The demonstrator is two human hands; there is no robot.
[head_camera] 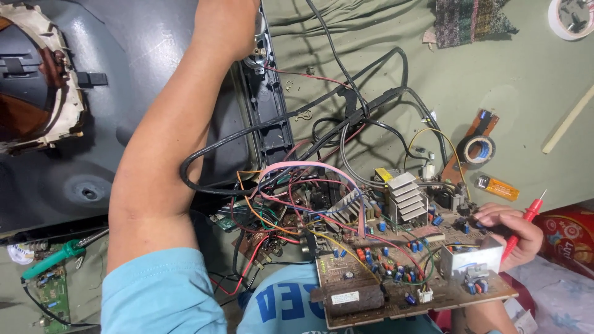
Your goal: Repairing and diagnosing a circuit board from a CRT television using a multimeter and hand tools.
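Right hand grips a red probe beside the circuit board; left hand's grip cannot be told.

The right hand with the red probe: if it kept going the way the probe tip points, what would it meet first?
Nothing close, as far as I can tell. The right hand holds the red probe with its tip aimed up-right over bare green cloth; depth is unclear.

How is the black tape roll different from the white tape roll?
The black tape roll lies whole in view on a brown strip; the white tape roll sits at the corner, cut off by the picture's edge. The black one looks narrower across. Both are round rings lying flat on the green cloth.
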